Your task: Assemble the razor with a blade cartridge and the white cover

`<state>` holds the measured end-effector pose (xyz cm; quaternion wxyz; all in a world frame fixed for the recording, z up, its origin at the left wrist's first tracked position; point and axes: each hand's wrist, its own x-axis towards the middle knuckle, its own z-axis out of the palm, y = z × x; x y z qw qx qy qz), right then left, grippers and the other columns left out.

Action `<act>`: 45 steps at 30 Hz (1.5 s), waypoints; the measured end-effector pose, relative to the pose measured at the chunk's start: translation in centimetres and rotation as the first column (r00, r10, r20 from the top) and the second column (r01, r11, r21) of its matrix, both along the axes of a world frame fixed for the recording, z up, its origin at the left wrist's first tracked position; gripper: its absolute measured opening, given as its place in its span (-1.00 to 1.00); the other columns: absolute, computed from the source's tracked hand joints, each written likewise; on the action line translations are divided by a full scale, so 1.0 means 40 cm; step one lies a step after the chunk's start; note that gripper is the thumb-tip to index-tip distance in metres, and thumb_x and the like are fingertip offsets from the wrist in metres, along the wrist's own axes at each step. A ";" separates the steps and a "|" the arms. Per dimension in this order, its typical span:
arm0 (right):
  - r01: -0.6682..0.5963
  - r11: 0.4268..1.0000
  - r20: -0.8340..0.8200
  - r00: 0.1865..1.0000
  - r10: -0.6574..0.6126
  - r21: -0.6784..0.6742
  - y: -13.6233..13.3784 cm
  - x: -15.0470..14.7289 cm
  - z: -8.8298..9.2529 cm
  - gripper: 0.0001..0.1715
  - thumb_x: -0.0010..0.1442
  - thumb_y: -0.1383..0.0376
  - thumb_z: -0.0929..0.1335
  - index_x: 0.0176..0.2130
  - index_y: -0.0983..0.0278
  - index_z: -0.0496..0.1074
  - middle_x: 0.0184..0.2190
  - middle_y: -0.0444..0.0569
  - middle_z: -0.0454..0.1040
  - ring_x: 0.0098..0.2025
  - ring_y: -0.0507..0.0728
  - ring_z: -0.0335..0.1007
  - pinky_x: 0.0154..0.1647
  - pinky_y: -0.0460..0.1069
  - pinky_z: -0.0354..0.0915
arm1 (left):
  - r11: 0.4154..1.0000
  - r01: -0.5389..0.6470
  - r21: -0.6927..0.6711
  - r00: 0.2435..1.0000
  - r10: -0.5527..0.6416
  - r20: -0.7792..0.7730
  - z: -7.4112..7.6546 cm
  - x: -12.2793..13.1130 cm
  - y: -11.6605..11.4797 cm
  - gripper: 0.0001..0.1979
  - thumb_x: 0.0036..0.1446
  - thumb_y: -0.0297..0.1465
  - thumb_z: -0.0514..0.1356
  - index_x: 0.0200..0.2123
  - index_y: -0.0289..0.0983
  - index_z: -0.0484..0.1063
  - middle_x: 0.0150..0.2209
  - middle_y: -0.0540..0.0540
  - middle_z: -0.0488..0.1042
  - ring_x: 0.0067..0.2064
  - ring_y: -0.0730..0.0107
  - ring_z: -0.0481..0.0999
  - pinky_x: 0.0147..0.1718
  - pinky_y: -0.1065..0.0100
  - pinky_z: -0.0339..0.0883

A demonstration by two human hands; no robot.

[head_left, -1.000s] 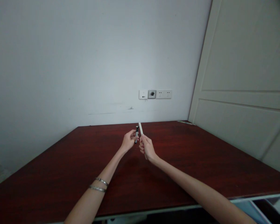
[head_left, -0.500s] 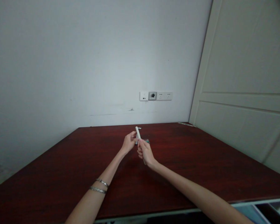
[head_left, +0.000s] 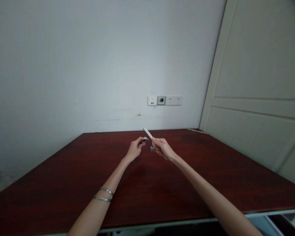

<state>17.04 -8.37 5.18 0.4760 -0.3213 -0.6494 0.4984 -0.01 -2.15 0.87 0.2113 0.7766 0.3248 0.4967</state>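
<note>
Both my arms reach out over a dark red wooden table (head_left: pixel 64 183). My right hand (head_left: pixel 162 148) is closed around a slim white stick-shaped object (head_left: pixel 147 133) that points up and to the left. My left hand (head_left: pixel 135 149) pinches a small black and white piece (head_left: pixel 144 140) between thumb and fingers, a short gap from the white stick's end. A small dark item with a bluish tint (head_left: pixel 152 149) shows just below my right hand; whether it lies on the table or hangs from the hand is unclear. Two silver bracelets (head_left: pixel 104 194) circle my left forearm.
A white wall stands behind the table with a row of sockets and a switch (head_left: pixel 164 100). A cream panelled door (head_left: pixel 258 88) runs along the right side. The table's near edge has a pale trim (head_left: pixel 260 214).
My hands were together with the white stick against the small piece. My right hand has since moved right and tilted the stick away, and a gap has opened between the two hands.
</note>
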 end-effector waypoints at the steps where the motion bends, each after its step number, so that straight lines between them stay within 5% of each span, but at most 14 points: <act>1: -0.020 0.999 0.097 0.995 0.015 0.051 0.003 0.027 0.030 -0.48 0.10 -0.04 0.23 -0.60 0.32 0.24 -0.76 -0.27 0.03 -0.76 -0.12 -0.14 -0.78 -0.16 -0.22 | 0.999 -0.020 0.029 1.000 0.020 -0.023 0.005 -0.003 -0.004 -0.83 0.05 -0.51 0.04 -0.28 -0.31 0.38 -0.36 -0.04 0.47 -0.29 0.43 0.44 -0.24 0.42 0.26; 4: -0.101 0.985 0.341 0.939 0.047 0.142 0.009 0.093 0.093 -0.52 0.12 0.02 0.25 -0.30 0.38 0.46 -0.75 -0.27 0.07 -0.73 -0.11 -0.09 -0.73 -0.15 -0.16 | 0.995 -0.059 0.086 0.994 0.066 -0.083 0.020 -0.010 -0.015 -0.85 0.07 -0.51 0.04 -0.28 -0.30 0.37 -0.33 -0.05 0.47 -0.28 0.42 0.43 -0.22 0.43 0.24; 7: -0.135 0.968 0.448 0.894 0.026 0.213 0.008 0.123 0.114 -0.43 0.15 0.06 0.24 0.05 0.34 0.32 -0.72 -0.26 0.15 -0.68 -0.08 0.00 -0.65 -0.15 -0.07 | 0.992 -0.071 0.102 0.989 0.084 -0.123 0.027 -0.014 -0.020 -0.84 0.09 -0.50 0.03 -0.27 -0.30 0.37 -0.32 -0.05 0.47 -0.27 0.42 0.44 -0.22 0.44 0.23; 9: -0.182 0.950 0.501 0.865 0.031 0.255 0.003 0.126 0.115 -0.41 0.16 0.08 0.23 0.11 0.30 0.27 -0.69 -0.24 0.17 -0.64 -0.07 0.02 -0.60 -0.14 -0.03 | 0.992 -0.062 0.111 0.987 0.078 -0.139 0.027 -0.015 -0.019 -0.83 0.10 -0.51 0.02 -0.26 -0.29 0.37 -0.29 -0.06 0.48 -0.26 0.40 0.44 -0.20 0.44 0.23; 13: -0.289 0.931 0.617 0.781 0.093 0.225 -0.008 0.123 0.120 -0.45 0.17 0.08 0.22 0.07 0.28 0.33 -0.65 -0.21 0.18 -0.60 -0.07 -0.06 -0.58 -0.13 -0.07 | 0.990 -0.042 0.134 0.983 0.065 -0.173 0.019 -0.017 -0.016 -0.78 0.08 -0.56 0.02 -0.23 -0.28 0.38 -0.25 -0.08 0.48 -0.22 0.37 0.45 -0.19 0.43 0.22; 17: -0.219 0.930 0.560 0.829 0.018 0.294 -0.006 0.119 0.118 -0.45 0.17 0.08 0.22 0.08 0.27 0.32 -0.61 -0.19 0.23 -0.57 -0.07 -0.07 -0.56 -0.13 -0.06 | 0.991 -0.037 0.127 0.981 0.061 -0.185 0.016 -0.019 -0.015 -0.76 0.09 -0.55 0.01 -0.20 -0.28 0.38 -0.23 -0.10 0.48 -0.19 0.36 0.45 -0.19 0.43 0.23; 21: -0.329 0.922 0.631 0.764 0.134 0.203 0.001 0.111 0.106 -0.47 0.14 0.08 0.26 0.03 0.28 0.37 -0.52 -0.13 0.34 -0.56 -0.07 -0.03 -0.55 -0.13 -0.04 | 0.994 -0.025 0.108 0.977 0.047 -0.207 0.019 -0.019 -0.019 -0.76 0.08 -0.56 0.01 -0.21 -0.28 0.38 -0.26 -0.09 0.49 -0.22 0.37 0.46 -0.20 0.43 0.24; 26: -0.208 0.934 0.509 0.860 0.033 0.290 0.005 0.101 0.100 -0.42 0.13 0.05 0.25 0.07 0.26 0.32 -0.34 -0.04 0.46 -0.47 -0.02 0.14 -0.46 -0.10 0.09 | 0.996 -0.016 0.088 0.981 0.032 -0.192 0.020 -0.018 -0.023 -0.76 0.09 -0.54 0.02 -0.19 -0.28 0.38 -0.25 -0.10 0.49 -0.20 0.36 0.46 -0.19 0.43 0.24; 28: -0.263 0.928 0.542 0.836 0.083 0.263 0.007 0.100 0.100 -0.43 0.10 0.04 0.28 0.04 0.24 0.36 -0.28 -0.03 0.47 -0.41 0.01 0.19 -0.42 -0.09 0.13 | 0.996 -0.009 0.084 0.980 0.025 -0.199 0.021 -0.017 -0.024 -0.76 0.08 -0.55 0.01 -0.21 -0.27 0.39 -0.25 -0.09 0.49 -0.19 0.36 0.46 -0.19 0.44 0.24; 31: -0.306 0.928 0.596 0.793 0.125 0.213 0.008 0.103 0.103 -0.44 0.08 0.04 0.30 0.02 0.24 0.38 -0.41 -0.08 0.44 -0.49 -0.03 0.11 -0.49 -0.11 0.07 | 0.997 -0.006 0.075 0.980 0.020 -0.198 0.023 -0.016 -0.026 -0.76 0.08 -0.55 0.01 -0.21 -0.28 0.39 -0.27 -0.08 0.49 -0.22 0.38 0.45 -0.20 0.43 0.24; 35: -0.154 0.953 0.513 0.858 -0.001 0.260 0.005 0.110 0.109 -0.42 0.13 0.05 0.25 0.07 0.28 0.33 -0.61 -0.18 0.28 -0.58 -0.07 -0.11 -0.58 -0.13 -0.11 | 0.998 -0.026 0.063 0.983 0.037 -0.180 0.025 -0.015 -0.026 -0.79 0.09 -0.51 0.02 -0.22 -0.29 0.38 -0.31 -0.08 0.48 -0.25 0.38 0.44 -0.21 0.43 0.24; 39: -0.283 0.944 0.570 0.810 0.140 0.170 0.003 0.114 0.104 -0.42 0.08 0.07 0.31 0.03 0.31 0.37 -0.63 -0.20 0.19 -0.58 -0.08 -0.11 -0.59 -0.13 -0.13 | 0.997 -0.019 0.069 0.984 0.031 -0.176 0.026 -0.017 -0.025 -0.78 0.08 -0.54 0.00 -0.23 -0.29 0.37 -0.31 -0.07 0.47 -0.26 0.40 0.43 -0.21 0.43 0.23; 43: -0.156 0.954 0.471 0.882 0.018 0.255 0.009 0.117 0.094 -0.38 0.11 0.04 0.27 0.08 0.30 0.32 -0.65 -0.23 0.15 -0.59 -0.08 -0.15 -0.60 -0.13 -0.14 | 0.997 -0.027 0.068 0.987 0.038 -0.157 0.026 -0.018 -0.025 -0.80 0.09 -0.50 0.01 -0.23 -0.29 0.36 -0.31 -0.07 0.47 -0.27 0.41 0.43 -0.22 0.44 0.23; 45: -0.230 0.946 0.524 0.848 0.080 0.228 0.012 0.116 0.091 -0.40 0.08 0.04 0.30 0.04 0.29 0.36 -0.62 -0.20 0.21 -0.57 -0.08 -0.12 -0.58 -0.13 -0.12 | 0.998 -0.009 0.069 0.987 0.020 -0.159 0.027 -0.018 -0.025 -0.79 0.08 -0.52 0.00 -0.23 -0.29 0.37 -0.29 -0.07 0.47 -0.25 0.40 0.43 -0.20 0.43 0.23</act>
